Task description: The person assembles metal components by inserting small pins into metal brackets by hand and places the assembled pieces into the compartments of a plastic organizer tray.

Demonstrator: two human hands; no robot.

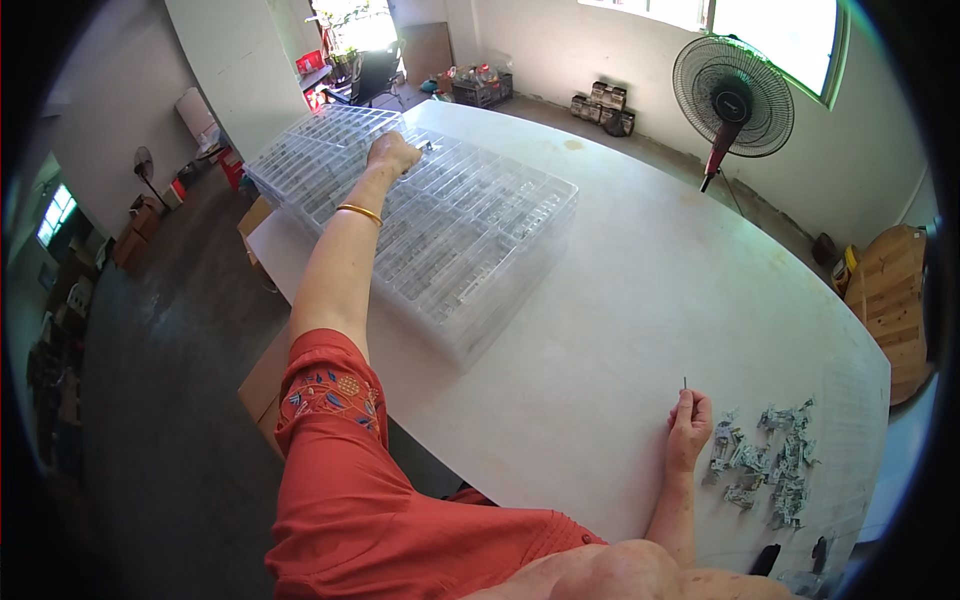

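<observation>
My left hand [394, 153] is stretched far out over a clear plastic compartment box [470, 310]. Its fingers are closed, and a small silvery metal part [427, 147] shows at their tips. Rows of compartments in the box hold many small grey metal pieces. Close to my body, my right hand [689, 420] rests over the white table [600, 330], its fingers pinching a thin dark pin [685, 382] that points upward. Just right of that hand lies a loose pile of small metal fittings [790, 465].
Another divided clear box [290, 150] adjoins on the left. Black-handled tools [766, 560] lie at the table's near right edge. Beyond the table stand a fan [732, 100], a wooden board [890, 310] and a crate of goods [482, 86] by the wall.
</observation>
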